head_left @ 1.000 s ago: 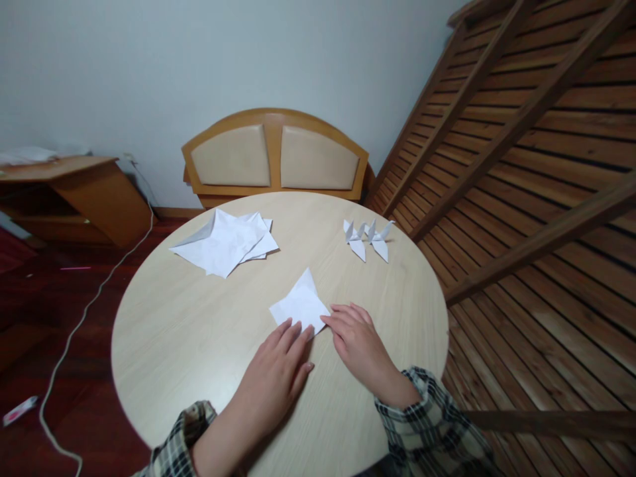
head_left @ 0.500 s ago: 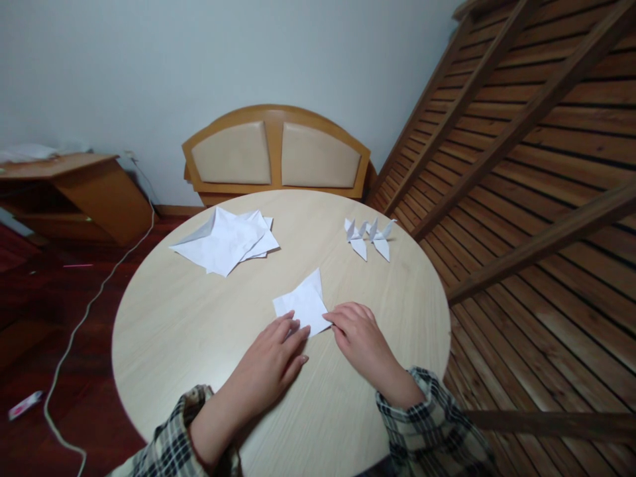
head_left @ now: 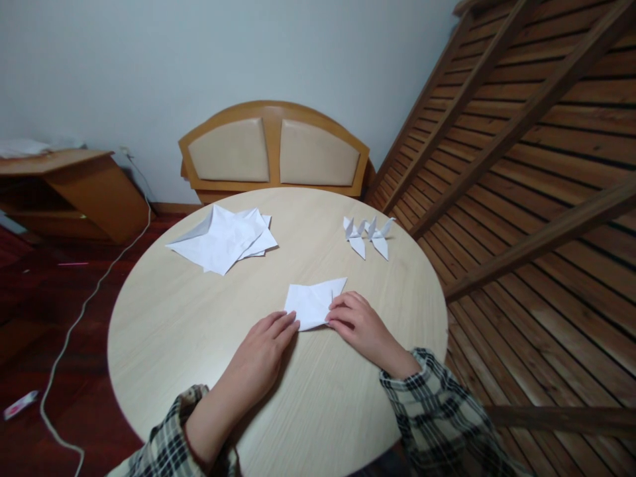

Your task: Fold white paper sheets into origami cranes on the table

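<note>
A partly folded sheet of white paper lies on the round table in front of me, one pointed corner reaching out to the upper right. My left hand has its fingertips closed on the paper's lower left edge. At the right edge, my right hand pinches the paper between thumb and fingers. Two folded paper cranes stand side by side beyond my right hand. Farther left, a loose pile of creased white sheets rests on the table.
The round pale table fills the middle. Behind it stands a padded wooden headboard against the wall. Wooden slats rise close on the right. A white cable runs over the floor by a low cabinet.
The folded paper has turned clockwise, its point swinging from the top to the upper right. My right hand has shifted its hold along the right side, and my left fingers have drawn together.
</note>
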`<move>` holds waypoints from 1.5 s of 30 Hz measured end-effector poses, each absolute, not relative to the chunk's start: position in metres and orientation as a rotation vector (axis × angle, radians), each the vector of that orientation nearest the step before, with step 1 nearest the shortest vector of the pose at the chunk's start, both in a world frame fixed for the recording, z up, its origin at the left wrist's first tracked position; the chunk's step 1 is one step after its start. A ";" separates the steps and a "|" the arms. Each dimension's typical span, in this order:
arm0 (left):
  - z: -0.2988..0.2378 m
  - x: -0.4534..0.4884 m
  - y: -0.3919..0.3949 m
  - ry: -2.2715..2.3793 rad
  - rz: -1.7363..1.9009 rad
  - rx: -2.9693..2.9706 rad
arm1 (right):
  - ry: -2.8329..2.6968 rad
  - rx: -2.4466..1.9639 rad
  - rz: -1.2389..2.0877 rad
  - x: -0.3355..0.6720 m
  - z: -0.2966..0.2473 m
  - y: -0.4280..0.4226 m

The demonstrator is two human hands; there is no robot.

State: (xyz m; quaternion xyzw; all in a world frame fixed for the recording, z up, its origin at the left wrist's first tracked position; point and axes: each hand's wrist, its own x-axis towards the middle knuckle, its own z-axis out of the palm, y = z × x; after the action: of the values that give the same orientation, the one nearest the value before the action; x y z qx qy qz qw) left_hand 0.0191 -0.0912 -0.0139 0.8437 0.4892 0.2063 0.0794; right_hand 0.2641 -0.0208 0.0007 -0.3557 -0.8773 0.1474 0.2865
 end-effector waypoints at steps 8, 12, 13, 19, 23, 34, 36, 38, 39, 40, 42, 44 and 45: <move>-0.015 0.021 -0.094 1.450 0.694 2.448 | -2.323 -0.964 0.445 0.264 -0.006 -0.020; -0.014 0.018 -0.097 1.478 0.695 2.407 | -2.321 -0.988 0.464 0.264 -0.005 -0.020; -0.014 0.017 -0.099 1.495 0.693 2.398 | -2.320 -0.992 0.468 0.264 -0.005 -0.021; -0.011 0.009 -0.104 1.546 0.595 2.438 | -2.323 -1.016 0.458 0.263 -0.007 -0.022; -0.011 0.007 -0.105 1.540 0.573 2.456 | -2.312 -1.069 0.452 0.263 -0.005 -0.023; -0.007 0.007 -0.107 1.483 0.597 2.509 | -2.296 -1.188 0.418 0.258 -0.007 -0.023; -0.006 0.008 -0.107 1.493 0.577 2.518 | -2.308 -1.201 0.407 0.257 -0.008 -0.023; -0.005 0.008 -0.107 1.508 0.563 2.518 | -2.315 -1.214 0.399 0.256 -0.008 -0.023; -0.004 0.008 -0.108 1.513 0.556 2.518 | -2.316 -1.222 0.394 0.256 -0.008 -0.023; -0.004 0.008 -0.108 1.517 0.552 2.519 | -2.317 -1.229 0.389 0.255 -0.008 -0.023; -0.004 0.008 -0.109 1.526 0.556 2.518 | -2.317 -1.243 0.381 0.255 -0.007 -0.023; -0.005 0.008 -0.109 1.537 0.571 2.512 | -2.323 -1.247 0.377 0.254 -0.007 -0.024; -0.005 0.008 -0.109 1.541 0.581 2.510 | -2.327 -1.245 0.375 0.254 -0.007 -0.024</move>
State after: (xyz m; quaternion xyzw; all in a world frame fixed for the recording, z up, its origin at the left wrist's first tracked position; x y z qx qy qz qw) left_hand 0.0083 -0.1094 -0.0053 0.8340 0.5122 0.1930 0.0697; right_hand 0.2545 -0.0242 -0.0070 -0.4538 -0.8484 0.1368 0.2356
